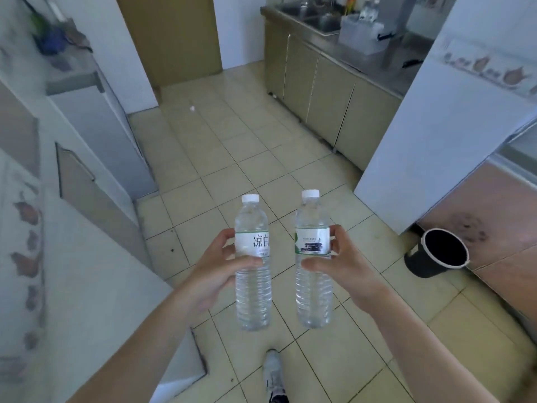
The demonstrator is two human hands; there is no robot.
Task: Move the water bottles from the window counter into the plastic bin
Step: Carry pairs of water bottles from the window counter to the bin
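Observation:
I hold two clear water bottles with white caps upright above the tiled floor. My left hand (213, 270) grips the left bottle (252, 289) around its white label. My right hand (345, 267) grips the right bottle (313, 289) around its green and white label. Far ahead on the steel counter (377, 62) stands a translucent plastic bin (361, 34) with two more bottles (369, 8) rising out of it.
A black bucket (436, 253) with a white rim sits on the floor at the right, beside a white wall corner (436, 135). Cabinets (96, 158) line the left side. A steel sink (313, 16) lies beyond the bin. My shoe (273, 373) shows at the bottom.

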